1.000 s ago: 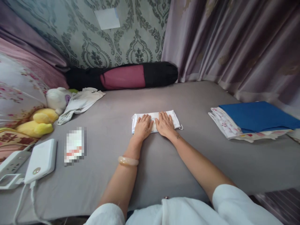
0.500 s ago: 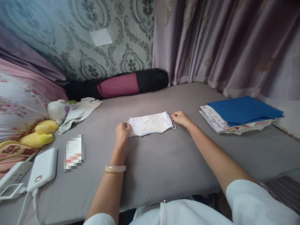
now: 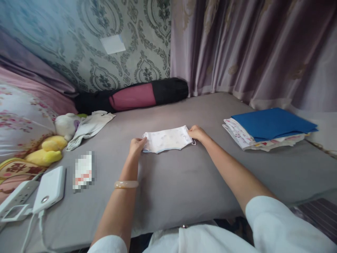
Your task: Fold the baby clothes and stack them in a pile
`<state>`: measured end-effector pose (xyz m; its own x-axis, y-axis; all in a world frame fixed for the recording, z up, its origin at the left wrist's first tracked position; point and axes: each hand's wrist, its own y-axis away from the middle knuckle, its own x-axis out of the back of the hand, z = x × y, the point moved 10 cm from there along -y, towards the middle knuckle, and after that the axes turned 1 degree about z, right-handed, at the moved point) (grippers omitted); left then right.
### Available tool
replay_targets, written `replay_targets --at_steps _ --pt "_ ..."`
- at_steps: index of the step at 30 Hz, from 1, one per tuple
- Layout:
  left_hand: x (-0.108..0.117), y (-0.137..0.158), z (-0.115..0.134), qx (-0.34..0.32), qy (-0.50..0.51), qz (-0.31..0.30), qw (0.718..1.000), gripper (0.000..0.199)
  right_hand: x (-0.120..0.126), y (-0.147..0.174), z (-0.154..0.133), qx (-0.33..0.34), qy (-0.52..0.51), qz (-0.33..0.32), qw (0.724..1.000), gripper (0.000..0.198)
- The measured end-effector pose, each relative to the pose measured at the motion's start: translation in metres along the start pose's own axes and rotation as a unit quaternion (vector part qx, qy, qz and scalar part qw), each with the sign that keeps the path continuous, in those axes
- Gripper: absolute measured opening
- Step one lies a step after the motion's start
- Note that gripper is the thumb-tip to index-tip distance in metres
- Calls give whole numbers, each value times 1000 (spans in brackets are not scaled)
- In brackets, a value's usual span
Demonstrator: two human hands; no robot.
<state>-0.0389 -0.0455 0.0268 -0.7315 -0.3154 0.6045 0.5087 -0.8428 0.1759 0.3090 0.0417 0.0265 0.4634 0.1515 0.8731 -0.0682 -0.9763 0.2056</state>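
Observation:
A white cloth face mask (image 3: pixel 168 139) with a faint print and a pale blue lower edge lies spread on the grey bed sheet. Thin white ear loops show at its two ends. My left hand (image 3: pixel 137 146) pinches the left end between thumb and fingers, and a pale bangle (image 3: pixel 126 184) sits on that forearm. At the opposite end, my right hand (image 3: pixel 198 133) has its fingers closed on the upper right corner, with a loop hanging just below.
Folded cloths with a blue one (image 3: pixel 275 123) on top are stacked at right. To the left are a pixelated item (image 3: pixel 83 170), a white power bank (image 3: pixel 50 189) with cables, a power strip (image 3: pixel 18 196), plush toys (image 3: pixel 46 154) and a pale garment (image 3: pixel 91 128). A black-and-maroon bag (image 3: pixel 133 96) lies along the wall.
My right hand has moved left from beside the loop onto the mask's right corner. My left thumb now rests on the left edge. The mask has barely shifted.

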Motion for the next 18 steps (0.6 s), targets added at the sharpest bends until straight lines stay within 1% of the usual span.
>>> replay_targets --at_steps 3,7,10,13,18 --pt "-3 -1 2 9 30 -15 999 24 -2 -2 1 -3 -20 -2 1000 28" --pt "0 2 8 9 34 -21 999 23 -2 1 5 -8 -53 -3 999 33" --pt "2 6 12 10 29 -25 999 24 -3 7 3 -3 -76 -11 997 30" --pt "2 10 16 11 31 -30 999 23 -2 14 -2 9 -96 -20 995 21" --pt "3 15 37 -27 33 -36 998 23 2 20 -9 32 -118 -12 992 13"
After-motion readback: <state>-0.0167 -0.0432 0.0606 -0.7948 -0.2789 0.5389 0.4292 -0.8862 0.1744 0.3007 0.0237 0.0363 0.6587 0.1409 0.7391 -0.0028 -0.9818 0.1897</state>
